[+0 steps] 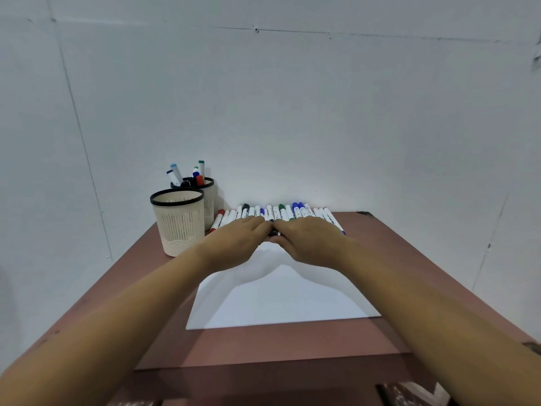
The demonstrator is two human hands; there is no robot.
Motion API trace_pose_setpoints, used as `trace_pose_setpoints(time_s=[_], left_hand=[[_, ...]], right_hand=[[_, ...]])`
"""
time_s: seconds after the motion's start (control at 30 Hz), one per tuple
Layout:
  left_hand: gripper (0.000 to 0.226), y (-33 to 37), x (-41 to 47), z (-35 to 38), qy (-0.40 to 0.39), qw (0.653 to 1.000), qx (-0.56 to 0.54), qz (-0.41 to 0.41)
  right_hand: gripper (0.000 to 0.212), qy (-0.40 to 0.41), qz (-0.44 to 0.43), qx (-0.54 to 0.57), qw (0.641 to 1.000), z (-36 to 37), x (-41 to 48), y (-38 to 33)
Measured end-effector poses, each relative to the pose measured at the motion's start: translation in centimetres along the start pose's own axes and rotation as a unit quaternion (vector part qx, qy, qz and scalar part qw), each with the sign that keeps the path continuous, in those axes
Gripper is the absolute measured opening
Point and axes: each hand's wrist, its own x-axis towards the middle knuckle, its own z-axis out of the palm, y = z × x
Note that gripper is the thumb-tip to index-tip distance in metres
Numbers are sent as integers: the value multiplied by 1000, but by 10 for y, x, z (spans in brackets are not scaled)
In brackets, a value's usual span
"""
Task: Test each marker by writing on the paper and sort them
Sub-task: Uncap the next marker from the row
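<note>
- Reddish table (409, 259), white wall behind.
- Black-capped marker (274, 232) sits just past the paper's (281, 300) far edge and seems to lie crosswise.
- Your left hand (240, 238) and right hand (310, 241) both pinch it, equally near.
- Marker row (292, 213) lies beyond the paper, and the front cup (178, 227) is off its far-left corner.

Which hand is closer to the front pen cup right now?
Left. The left hand lies just right of the front pen cup; the right hand is farther right, beyond it. Both pinch a black-capped marker.

Reddish-brown table (278, 341) against white panelled wall (292, 112)
</note>
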Motion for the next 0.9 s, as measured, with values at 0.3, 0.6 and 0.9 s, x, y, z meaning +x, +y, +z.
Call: trace_pose_setpoints(time_s=[0.3, 0.6, 0.9], left_hand=[[20, -3, -4, 3, -2, 1000, 27, 9], [18, -1, 4, -5, -25, 996, 80, -14], [33, 6, 13, -17, -101, 981, 164, -10]], right_hand=[[32, -18, -6, 41, 999, -1, 0, 0], [33, -52, 58, 131, 988, 5, 5, 4], [29, -33, 19, 83, 996, 1, -2, -1]])
